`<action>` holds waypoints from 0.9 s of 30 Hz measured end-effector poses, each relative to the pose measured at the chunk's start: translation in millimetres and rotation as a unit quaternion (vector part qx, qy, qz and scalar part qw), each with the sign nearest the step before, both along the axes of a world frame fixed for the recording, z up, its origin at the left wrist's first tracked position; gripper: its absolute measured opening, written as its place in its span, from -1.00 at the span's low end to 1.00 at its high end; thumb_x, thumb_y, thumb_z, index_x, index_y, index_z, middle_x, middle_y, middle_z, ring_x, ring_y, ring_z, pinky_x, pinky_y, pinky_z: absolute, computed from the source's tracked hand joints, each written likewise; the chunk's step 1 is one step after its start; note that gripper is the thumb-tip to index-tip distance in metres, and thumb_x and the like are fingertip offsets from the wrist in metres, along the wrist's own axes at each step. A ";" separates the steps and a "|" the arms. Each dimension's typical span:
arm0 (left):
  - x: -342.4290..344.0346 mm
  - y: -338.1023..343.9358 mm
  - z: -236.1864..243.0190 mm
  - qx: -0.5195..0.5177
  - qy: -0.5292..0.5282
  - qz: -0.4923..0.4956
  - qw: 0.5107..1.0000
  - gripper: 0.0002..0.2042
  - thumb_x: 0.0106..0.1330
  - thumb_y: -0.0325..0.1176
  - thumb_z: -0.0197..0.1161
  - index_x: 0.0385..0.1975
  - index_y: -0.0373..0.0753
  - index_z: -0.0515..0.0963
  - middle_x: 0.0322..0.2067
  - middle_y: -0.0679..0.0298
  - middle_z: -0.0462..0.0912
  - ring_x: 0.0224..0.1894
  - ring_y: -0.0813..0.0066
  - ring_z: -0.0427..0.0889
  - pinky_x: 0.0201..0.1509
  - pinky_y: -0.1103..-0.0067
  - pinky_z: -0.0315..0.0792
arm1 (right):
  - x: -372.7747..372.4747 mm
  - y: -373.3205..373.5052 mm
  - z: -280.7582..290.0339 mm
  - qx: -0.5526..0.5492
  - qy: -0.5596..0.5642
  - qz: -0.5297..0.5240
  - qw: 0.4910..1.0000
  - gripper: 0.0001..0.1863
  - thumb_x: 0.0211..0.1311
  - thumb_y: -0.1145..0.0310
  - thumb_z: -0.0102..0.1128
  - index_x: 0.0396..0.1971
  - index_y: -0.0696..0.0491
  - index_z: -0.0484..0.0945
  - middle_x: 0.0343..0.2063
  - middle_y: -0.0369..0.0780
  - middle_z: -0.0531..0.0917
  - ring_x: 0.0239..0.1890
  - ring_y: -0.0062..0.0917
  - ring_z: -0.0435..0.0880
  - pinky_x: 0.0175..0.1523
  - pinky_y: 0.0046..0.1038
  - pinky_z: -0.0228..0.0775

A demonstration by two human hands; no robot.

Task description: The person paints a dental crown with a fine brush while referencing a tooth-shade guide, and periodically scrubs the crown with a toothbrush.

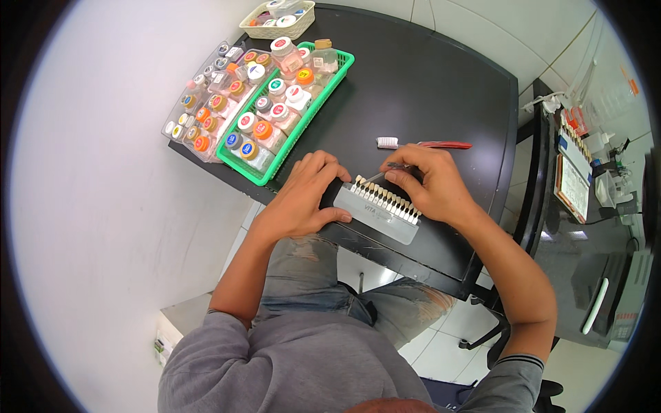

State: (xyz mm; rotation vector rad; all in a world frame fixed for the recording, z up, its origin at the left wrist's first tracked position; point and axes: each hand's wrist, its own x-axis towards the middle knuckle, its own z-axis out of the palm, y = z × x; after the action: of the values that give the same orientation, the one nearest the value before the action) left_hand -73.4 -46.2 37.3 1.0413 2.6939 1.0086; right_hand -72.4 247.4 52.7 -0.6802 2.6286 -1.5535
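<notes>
A dental shade guide [382,210], a grey holder with a row of several tooth-coloured tabs, lies at the near edge of the black table [413,89]. My left hand [306,196] grips its left end and steadies it. Fingers of my right hand [430,182] pinch one tab at the row's upper side, with a thin metal stem sticking out past them. A toothbrush [423,144] with a red handle and white bristles lies just beyond my right hand.
A green basket [329,89] holds several small capped jars at the table's far left, beside a clear tray [180,113] of smaller jars and a cream basket [275,31]. A second dark desk [585,241] with devices stands on the right.
</notes>
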 end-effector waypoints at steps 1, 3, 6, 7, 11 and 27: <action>-2.1 3.4 1.6 -0.004 -0.011 -0.007 1.000 -0.36 0.15 -0.08 0.73 0.17 -0.19 0.61 0.04 0.17 0.55 0.15 0.12 0.53 0.29 0.27 0.40 | -0.3 1.8 -0.4 -0.012 -0.020 -0.007 1.000 -0.89 0.46 0.52 0.46 -0.09 0.17 0.79 -0.29 -0.24 0.79 -0.29 -0.63 0.66 -0.17 -0.50 0.48; -5.7 12.1 4.3 -0.011 -0.033 -0.021 0.999 -0.37 0.15 -0.11 0.73 0.17 -0.19 0.59 0.01 0.19 0.60 0.14 0.16 0.56 0.28 0.28 0.43 | -2.1 7.3 -1.7 -0.036 -0.058 -0.021 0.997 -0.89 0.48 0.51 0.45 -0.08 0.16 0.80 -0.30 -0.31 0.77 -0.29 -0.70 0.63 -0.17 -0.52 0.46; 0.2 27.5 -0.7 0.044 -0.113 0.014 0.992 -0.38 0.16 -0.15 0.75 0.17 -0.18 0.59 -0.07 0.24 0.66 0.06 0.25 0.61 0.22 0.33 0.49 | -6.7 14.1 1.9 -0.075 -0.095 -0.011 0.993 -0.88 0.49 0.51 0.44 -0.06 0.15 0.80 -0.28 -0.38 0.73 -0.29 -0.78 0.57 -0.17 -0.56 0.42; 1.0 32.1 -2.8 0.057 -0.121 0.009 0.991 -0.37 0.16 -0.16 0.75 0.18 -0.18 0.59 -0.08 0.25 0.67 0.03 0.26 0.62 0.20 0.33 0.50 | -8.3 16.2 2.3 -0.079 -0.086 -0.009 0.993 -0.88 0.49 0.51 0.43 -0.06 0.15 0.80 -0.27 -0.38 0.72 -0.29 -0.78 0.57 -0.17 -0.57 0.41; 4.5 41.3 -9.8 0.092 -0.116 0.002 0.989 -0.36 0.15 -0.18 0.77 0.19 -0.18 0.60 -0.13 0.27 0.71 -0.04 0.29 0.67 0.13 0.35 0.55 | -9.0 20.5 12.1 -0.054 -0.059 0.003 0.997 -0.87 0.51 0.51 0.41 -0.04 0.14 0.79 -0.26 -0.39 0.70 -0.25 -0.77 0.56 -0.14 -0.58 0.40; 0.8 36.8 -14.4 0.140 -0.193 -0.001 0.971 -0.34 0.17 -0.30 0.77 0.23 -0.27 0.55 -0.24 0.26 0.85 -0.12 0.43 0.83 0.12 0.48 0.57 | -9.8 15.1 9.4 -0.030 -0.083 -0.008 0.996 -0.90 0.43 0.52 0.45 -0.20 0.16 0.66 -0.30 -0.38 0.68 -0.26 -0.76 0.58 -0.15 -0.59 0.41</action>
State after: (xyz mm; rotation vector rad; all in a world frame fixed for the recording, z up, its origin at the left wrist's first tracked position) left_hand -72.7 -9.4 22.8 0.7804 2.2830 1.4516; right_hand -82.2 262.5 62.1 -0.5087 2.4834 -1.6218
